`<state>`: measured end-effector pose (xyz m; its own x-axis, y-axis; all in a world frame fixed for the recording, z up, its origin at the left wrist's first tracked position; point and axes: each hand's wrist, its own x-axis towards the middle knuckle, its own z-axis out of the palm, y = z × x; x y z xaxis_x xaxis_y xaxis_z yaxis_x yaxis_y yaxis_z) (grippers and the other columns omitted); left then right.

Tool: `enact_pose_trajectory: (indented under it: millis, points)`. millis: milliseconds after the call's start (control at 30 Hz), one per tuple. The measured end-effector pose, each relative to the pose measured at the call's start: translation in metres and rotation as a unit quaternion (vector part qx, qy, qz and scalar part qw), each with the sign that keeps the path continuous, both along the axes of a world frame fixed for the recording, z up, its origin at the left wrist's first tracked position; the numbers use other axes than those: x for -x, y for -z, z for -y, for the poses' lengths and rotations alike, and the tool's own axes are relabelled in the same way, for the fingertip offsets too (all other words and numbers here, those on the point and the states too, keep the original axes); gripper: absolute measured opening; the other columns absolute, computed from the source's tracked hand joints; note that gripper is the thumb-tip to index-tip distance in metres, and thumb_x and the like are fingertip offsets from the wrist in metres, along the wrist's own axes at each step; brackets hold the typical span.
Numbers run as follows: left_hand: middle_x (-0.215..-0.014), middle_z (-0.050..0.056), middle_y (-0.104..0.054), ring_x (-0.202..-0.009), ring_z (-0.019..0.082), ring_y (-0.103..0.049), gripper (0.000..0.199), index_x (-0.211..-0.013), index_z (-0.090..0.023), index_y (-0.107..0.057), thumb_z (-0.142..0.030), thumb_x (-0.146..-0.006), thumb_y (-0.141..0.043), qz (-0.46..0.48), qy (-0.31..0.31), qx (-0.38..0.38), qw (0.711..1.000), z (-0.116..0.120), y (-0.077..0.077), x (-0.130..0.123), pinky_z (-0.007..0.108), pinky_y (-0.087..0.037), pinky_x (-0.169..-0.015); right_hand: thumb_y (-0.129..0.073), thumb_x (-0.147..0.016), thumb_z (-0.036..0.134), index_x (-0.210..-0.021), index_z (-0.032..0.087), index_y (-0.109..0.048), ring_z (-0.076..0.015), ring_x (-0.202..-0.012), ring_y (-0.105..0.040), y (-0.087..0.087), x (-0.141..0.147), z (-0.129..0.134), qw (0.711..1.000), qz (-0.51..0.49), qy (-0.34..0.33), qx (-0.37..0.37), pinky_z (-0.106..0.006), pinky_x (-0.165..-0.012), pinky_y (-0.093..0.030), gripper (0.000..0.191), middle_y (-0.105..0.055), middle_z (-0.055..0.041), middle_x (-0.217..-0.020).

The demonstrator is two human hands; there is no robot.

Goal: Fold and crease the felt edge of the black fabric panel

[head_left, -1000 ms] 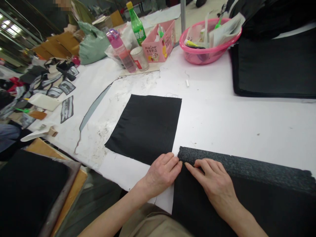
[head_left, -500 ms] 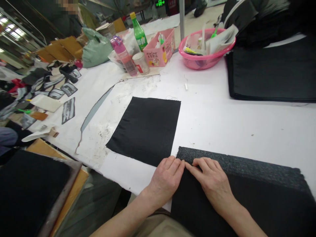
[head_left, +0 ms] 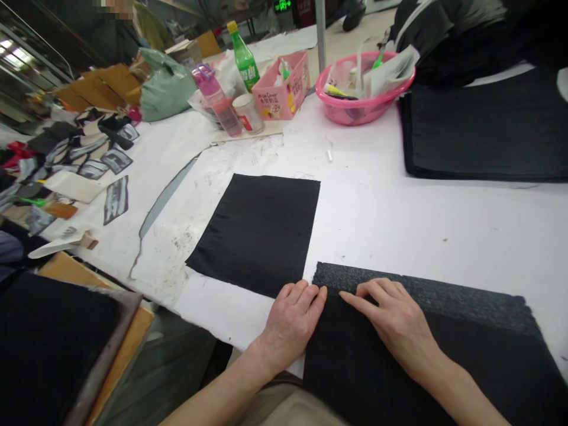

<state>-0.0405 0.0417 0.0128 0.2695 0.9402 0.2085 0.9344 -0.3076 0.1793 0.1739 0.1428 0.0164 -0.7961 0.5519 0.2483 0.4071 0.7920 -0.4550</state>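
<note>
Against half a second ago: right hand [head_left: 399, 322] shifted rightward along the lower edge of the speckled grey strip [head_left: 470, 305], thumb tip now a small gap away from the left hand [head_left: 290, 319] instead of almost meeting it. Left hand unchanged in place, at the strip's left end. Grip: left fingertips bunched and set down on the cloth edge; right thumb and curled fingers resting at the join. Pinch or mere press, either side: cannot tell. Containers, beyond the hands: pink basin [head_left: 355, 112] with white papers [head_left: 394, 71], a yellow tube [head_left: 335, 92] and a green-handled item [head_left: 378, 58] inside; just left of it, pink box [head_left: 284, 103] holding a small white-and-green item [head_left: 284, 70]. Beside the box, green bottle [head_left: 245, 59] with yellow cap, whitish jar [head_left: 248, 113] with red label, and tilted-looking clear bottle [head_left: 217, 100] with purple lid and pinkish contents. Farther left, green plastic bag [head_left: 164, 89], contents hidden. Black panel [head_left: 355, 355] under both hands: flat on the white table [head_left: 444, 213] at lower right, matte, smooth, strip lying along its far edge, strip ends slightly ragged. Near its left corner, black square piece [head_left: 257, 231], faintly wrinkled at left.
</note>
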Motion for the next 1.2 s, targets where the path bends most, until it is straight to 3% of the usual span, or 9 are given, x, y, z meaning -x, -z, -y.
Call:
enact_pose_trajectory:
  millis: [300, 500, 867, 1200]
  points:
    - [-0.112, 0.01, -0.062, -0.113, 0.024, -0.054, 0.035, -0.132, -0.017, -0.055, -0.016, -0.099, -0.043, -0.03, 0.009, 0.005, 1.0, 0.0, -0.005, -0.001, 0.04, -0.045, -0.092, -0.04, -0.101, 0.017, -0.122, 0.021, -0.061, -0.0208, -0.094, -0.049, 0.004, -0.002, 0.007, 1.0, 0.017, 0.003, -0.026, -0.036, -0.082, -0.037, 0.031, -0.055, -0.0072, -0.099]
    - [-0.121, 0.009, -0.061, -0.119, 0.023, -0.05, 0.033, -0.13, -0.01, -0.055, -0.012, -0.099, -0.043, -0.088, 0.068, -0.014, 0.994, -0.006, -0.006, -0.006, 0.038, -0.04, -0.098, -0.041, -0.1, 0.013, -0.122, 0.017, -0.062, -0.0216, -0.096, -0.05, 0.002, 0.001, 0.007, 0.999, 0.007, 0.001, -0.046, -0.037, -0.084, -0.037, 0.03, -0.057, -0.0081, -0.098]
    - [-0.114, 0.009, -0.063, -0.114, 0.022, -0.054, 0.035, -0.134, -0.011, -0.05, -0.015, -0.099, -0.044, -0.068, 0.085, 0.024, 0.994, -0.01, -0.008, -0.007, 0.037, -0.043, -0.093, -0.044, -0.101, 0.017, -0.123, 0.028, -0.061, -0.0184, -0.092, -0.052, 0.005, -0.03, -0.006, 1.0, 0.022, -0.004, -0.001, -0.034, -0.079, -0.038, 0.03, -0.058, -0.0045, -0.099]
    - [-0.112, 0.009, -0.062, -0.115, 0.022, -0.054, 0.037, -0.137, -0.014, -0.048, -0.015, -0.1, -0.04, -0.083, 0.1, 0.041, 0.991, -0.014, -0.011, -0.009, 0.038, -0.043, -0.096, -0.042, -0.101, 0.015, -0.126, 0.026, -0.06, -0.0194, -0.095, -0.052, 0.007, -0.031, -0.001, 0.999, 0.031, 0.006, -0.02, -0.035, -0.082, -0.038, 0.033, -0.057, -0.0059, -0.099]
